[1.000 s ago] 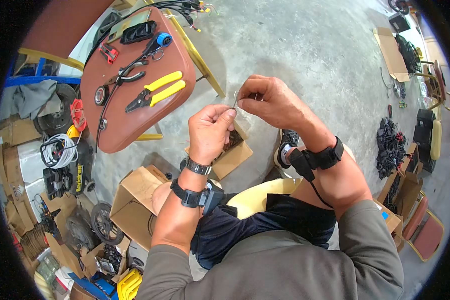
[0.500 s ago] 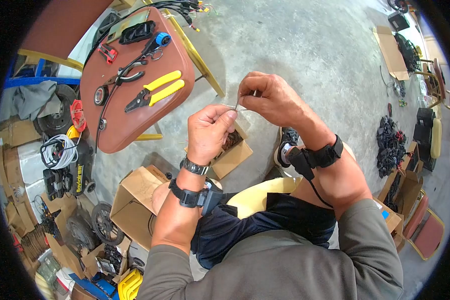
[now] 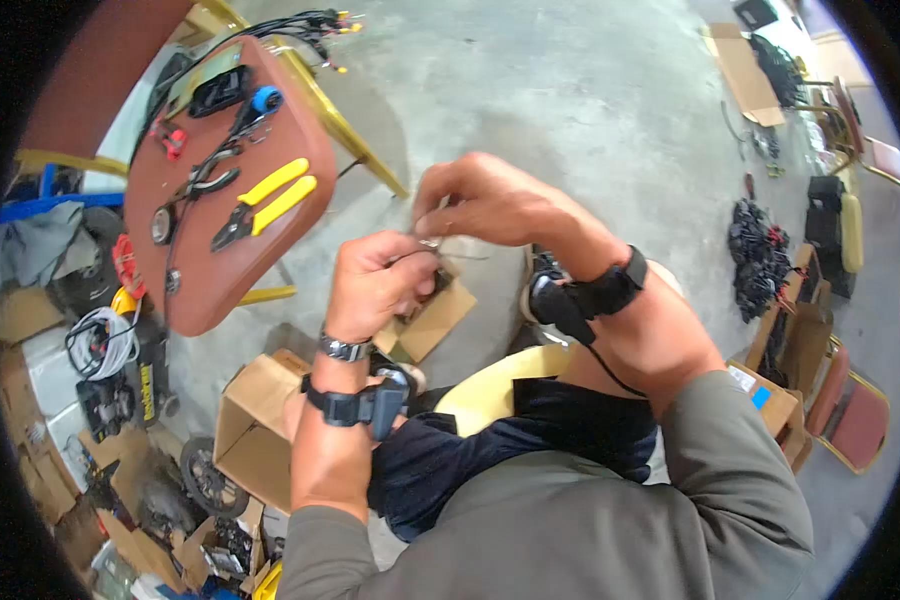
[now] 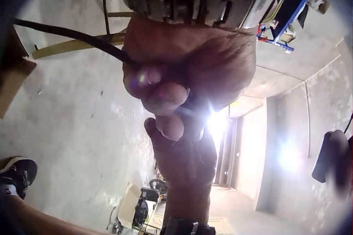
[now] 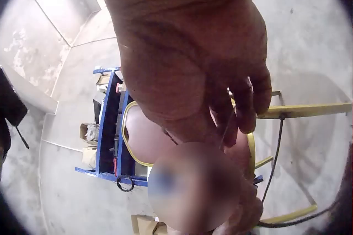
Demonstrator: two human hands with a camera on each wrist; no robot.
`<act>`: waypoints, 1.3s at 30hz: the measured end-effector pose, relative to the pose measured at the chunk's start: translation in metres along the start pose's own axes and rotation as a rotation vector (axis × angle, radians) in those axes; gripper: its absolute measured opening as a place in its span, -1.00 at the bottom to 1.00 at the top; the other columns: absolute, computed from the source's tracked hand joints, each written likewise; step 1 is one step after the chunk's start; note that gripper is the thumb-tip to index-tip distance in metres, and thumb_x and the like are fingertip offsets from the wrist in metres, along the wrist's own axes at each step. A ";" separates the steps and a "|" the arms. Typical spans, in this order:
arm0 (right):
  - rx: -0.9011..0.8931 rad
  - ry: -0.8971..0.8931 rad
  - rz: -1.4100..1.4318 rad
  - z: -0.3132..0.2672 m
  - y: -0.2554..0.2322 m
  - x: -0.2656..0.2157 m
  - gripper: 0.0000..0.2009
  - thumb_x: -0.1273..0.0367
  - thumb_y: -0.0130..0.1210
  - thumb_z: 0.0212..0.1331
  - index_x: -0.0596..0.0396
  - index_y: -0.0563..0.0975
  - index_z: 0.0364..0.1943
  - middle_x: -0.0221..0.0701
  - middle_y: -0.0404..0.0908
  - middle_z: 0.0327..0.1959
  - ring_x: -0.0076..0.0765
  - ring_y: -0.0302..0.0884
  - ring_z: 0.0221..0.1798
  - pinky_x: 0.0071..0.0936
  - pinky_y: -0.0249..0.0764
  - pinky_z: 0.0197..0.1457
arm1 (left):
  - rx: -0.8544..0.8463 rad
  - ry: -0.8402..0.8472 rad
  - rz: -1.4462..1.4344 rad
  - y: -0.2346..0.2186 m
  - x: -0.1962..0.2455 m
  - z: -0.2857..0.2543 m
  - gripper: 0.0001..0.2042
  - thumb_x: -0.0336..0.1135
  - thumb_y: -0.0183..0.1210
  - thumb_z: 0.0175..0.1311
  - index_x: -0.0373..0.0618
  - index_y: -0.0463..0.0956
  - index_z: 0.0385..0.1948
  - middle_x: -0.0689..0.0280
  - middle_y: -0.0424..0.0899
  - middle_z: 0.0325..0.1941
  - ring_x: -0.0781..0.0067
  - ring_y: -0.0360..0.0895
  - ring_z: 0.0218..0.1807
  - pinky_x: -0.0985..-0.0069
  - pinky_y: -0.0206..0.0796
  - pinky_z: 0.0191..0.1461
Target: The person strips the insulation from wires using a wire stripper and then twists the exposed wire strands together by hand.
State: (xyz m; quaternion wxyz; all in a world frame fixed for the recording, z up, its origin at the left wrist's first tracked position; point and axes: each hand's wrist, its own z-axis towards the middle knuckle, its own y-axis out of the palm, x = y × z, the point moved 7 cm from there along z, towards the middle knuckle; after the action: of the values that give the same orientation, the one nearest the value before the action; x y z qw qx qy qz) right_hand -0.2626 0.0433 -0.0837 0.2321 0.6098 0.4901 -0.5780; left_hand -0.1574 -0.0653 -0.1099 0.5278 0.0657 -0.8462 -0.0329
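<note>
My left hand (image 3: 380, 280) is curled with its thumb and fingertips close together, holding a black cable (image 4: 71, 34) that runs into the fingers in the left wrist view. Just beyond it, the right hand (image 3: 480, 205) pinches thin wire (image 3: 430, 243) at the left fingertips. A fine strand crosses the right fingers in the right wrist view, where a blurred patch covers the fingertips. Both hands are over the floor in front of the knees, above a small open cardboard box (image 3: 440, 325).
To the left, a brown chair seat (image 3: 210, 290) carries yellow-handled wire strippers (image 3: 275, 195), pliers (image 3: 213, 180), a tape roll (image 3: 163, 224) and a cable with a blue connector (image 3: 267, 99). A larger cardboard box (image 3: 255, 430) stands by the left leg. Tangled black cables (image 3: 760, 260) lie right.
The head view has tilted and shifted, so the chair and hands appear farther left and lower. The right hand has come closer over the left fingertips, and the wire between them looks blurred.
</note>
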 end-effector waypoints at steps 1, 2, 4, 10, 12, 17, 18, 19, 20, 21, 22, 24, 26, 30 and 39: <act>0.069 0.041 0.100 0.001 -0.004 0.001 -0.86 0.39 0.22 0.15 0.19 0.63 -0.30 -0.47 0.59 -0.40 -0.59 0.44 -0.28 -0.51 0.40 -0.19 | 0.019 0.016 -0.027 -0.001 0.002 0.000 -0.96 -0.49 0.22 0.22 -0.25 0.60 -0.39 0.30 0.61 -0.61 0.69 0.34 -0.73 0.72 0.11 -0.67; 0.138 0.049 0.130 0.003 -0.007 0.004 -0.81 0.34 0.20 0.15 0.20 0.63 -0.27 -0.39 0.63 -0.38 -0.53 0.49 -0.29 -0.47 0.44 -0.17 | 0.038 0.036 -0.057 0.000 0.002 0.001 -0.96 -0.49 0.22 0.23 -0.25 0.60 -0.39 0.30 0.61 -0.60 0.69 0.35 -0.73 0.72 0.11 -0.67; 0.266 0.060 0.157 0.004 -0.017 0.007 -0.75 0.28 0.17 0.18 0.21 0.62 -0.23 -0.34 0.65 -0.37 -0.47 0.52 -0.29 -0.44 0.47 -0.16 | 0.049 0.125 -0.109 -0.004 0.001 0.005 -0.93 -0.48 0.21 0.25 -0.25 0.59 -0.29 0.30 0.62 -0.56 0.68 0.37 -0.71 0.72 0.12 -0.67; 0.243 -0.015 0.170 -0.002 -0.022 -0.007 -0.73 0.28 0.23 0.07 0.19 0.62 -0.21 -0.32 0.63 -0.28 -0.41 0.55 -0.19 -0.42 0.49 -0.07 | 0.172 0.174 -0.175 -0.006 -0.001 0.007 -0.86 -0.52 0.21 0.27 -0.25 0.55 -0.16 0.31 0.63 -0.48 0.69 0.40 -0.67 0.72 0.18 -0.65; 0.240 -0.060 0.079 -0.004 -0.018 -0.009 -0.72 0.29 0.25 0.01 0.18 0.62 -0.23 -0.30 0.62 -0.26 -0.35 0.56 -0.14 -0.40 0.49 -0.03 | 0.174 0.228 -0.182 -0.004 -0.002 0.007 -0.84 -0.51 0.21 0.26 -0.23 0.54 -0.15 0.29 0.65 -0.46 0.67 0.42 -0.67 0.72 0.19 -0.66; 0.192 -0.094 -0.114 -0.002 -0.010 -0.018 -0.73 0.31 0.28 -0.11 0.18 0.62 -0.32 -0.22 0.60 -0.29 -0.13 0.55 -0.04 -0.31 0.46 0.03 | 0.186 0.238 -0.187 -0.001 -0.001 0.008 -0.88 -0.58 0.19 0.25 -0.26 0.52 -0.21 0.30 0.64 -0.40 0.68 0.43 -0.62 0.71 0.25 -0.60; 0.194 -0.134 -0.141 -0.002 -0.008 -0.020 -0.78 0.35 0.26 -0.11 0.17 0.61 -0.35 -0.25 0.58 -0.29 -0.17 0.54 -0.07 -0.32 0.45 0.01 | 0.200 0.235 -0.176 -0.001 -0.002 0.008 -0.89 -0.59 0.18 0.25 -0.26 0.52 -0.22 0.30 0.64 -0.41 0.69 0.43 -0.61 0.70 0.25 -0.59; 0.198 -0.169 -0.171 -0.001 -0.007 -0.020 -0.83 0.39 0.24 -0.10 0.15 0.60 -0.39 -0.29 0.57 -0.28 -0.21 0.53 -0.10 -0.32 0.45 -0.01 | 0.209 0.233 -0.169 0.001 -0.003 0.009 -0.90 -0.60 0.17 0.25 -0.26 0.51 -0.23 0.31 0.63 -0.41 0.69 0.43 -0.61 0.70 0.26 -0.59; 0.204 -0.199 -0.208 -0.003 -0.007 -0.020 -0.88 0.43 0.22 -0.09 0.13 0.60 -0.42 -0.32 0.55 -0.28 -0.25 0.53 -0.13 -0.32 0.45 -0.04 | 0.228 0.247 -0.159 0.003 -0.002 0.010 -0.90 -0.60 0.16 0.25 -0.26 0.51 -0.23 0.32 0.63 -0.41 0.70 0.43 -0.60 0.70 0.26 -0.58; 0.206 -0.189 -0.216 -0.004 -0.007 -0.018 -0.88 0.42 0.22 -0.10 0.14 0.59 -0.44 -0.30 0.56 -0.29 -0.20 0.53 -0.13 -0.30 0.45 -0.04 | 0.242 0.261 -0.153 0.004 -0.001 0.009 -0.90 -0.60 0.15 0.26 -0.26 0.52 -0.23 0.33 0.63 -0.41 0.71 0.42 -0.59 0.70 0.27 -0.58; 0.205 -0.178 -0.225 -0.004 -0.005 -0.017 -0.88 0.42 0.23 -0.11 0.15 0.59 -0.45 -0.27 0.56 -0.29 -0.16 0.53 -0.13 -0.29 0.45 -0.05 | 0.258 0.272 -0.150 0.004 -0.002 0.007 -0.90 -0.60 0.14 0.26 -0.25 0.52 -0.23 0.34 0.62 -0.41 0.71 0.42 -0.58 0.70 0.27 -0.57; 0.202 -0.188 -0.272 0.000 -0.006 -0.017 -0.86 0.40 0.24 -0.14 0.16 0.59 -0.47 -0.23 0.57 -0.31 -0.08 0.54 -0.13 -0.27 0.46 -0.05 | 0.289 0.219 -0.064 0.002 -0.010 0.008 -0.90 -0.59 0.13 0.27 -0.23 0.53 -0.23 0.37 0.61 -0.41 0.73 0.42 -0.55 0.70 0.29 -0.55; 0.180 -0.199 -0.323 -0.001 -0.003 -0.014 -0.83 0.38 0.24 -0.17 0.19 0.59 -0.48 -0.21 0.58 -0.33 -0.02 0.54 -0.15 -0.25 0.47 -0.06 | 0.303 0.233 -0.032 0.001 -0.008 0.006 -0.90 -0.59 0.13 0.28 -0.22 0.54 -0.22 0.40 0.61 -0.39 0.75 0.42 -0.54 0.71 0.30 -0.54; 0.154 -0.107 -0.286 0.000 0.001 -0.011 -0.84 0.41 0.19 -0.15 0.22 0.57 -0.46 -0.21 0.58 -0.32 -0.04 0.54 -0.17 -0.25 0.46 -0.09 | 0.274 0.237 0.014 0.005 -0.007 0.004 -0.89 -0.60 0.11 0.28 -0.22 0.54 -0.22 0.41 0.62 -0.37 0.75 0.44 -0.50 0.71 0.30 -0.53; 0.162 0.001 0.018 -0.001 -0.005 -0.007 -0.87 0.49 0.11 -0.06 0.25 0.55 -0.39 -0.38 0.58 -0.31 -0.46 0.49 -0.23 -0.45 0.42 -0.14 | 0.228 0.158 -0.017 0.003 -0.001 0.004 -0.93 -0.59 0.23 0.21 -0.25 0.57 -0.32 0.42 0.61 -0.44 0.73 0.47 -0.41 0.70 0.33 -0.35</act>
State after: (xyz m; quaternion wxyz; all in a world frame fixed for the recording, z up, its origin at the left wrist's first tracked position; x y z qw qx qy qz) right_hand -0.2649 0.0439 -0.0755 0.1870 0.6311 0.4364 -0.6134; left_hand -0.1607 -0.0623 -0.1125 0.5818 0.1350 -0.7995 0.0644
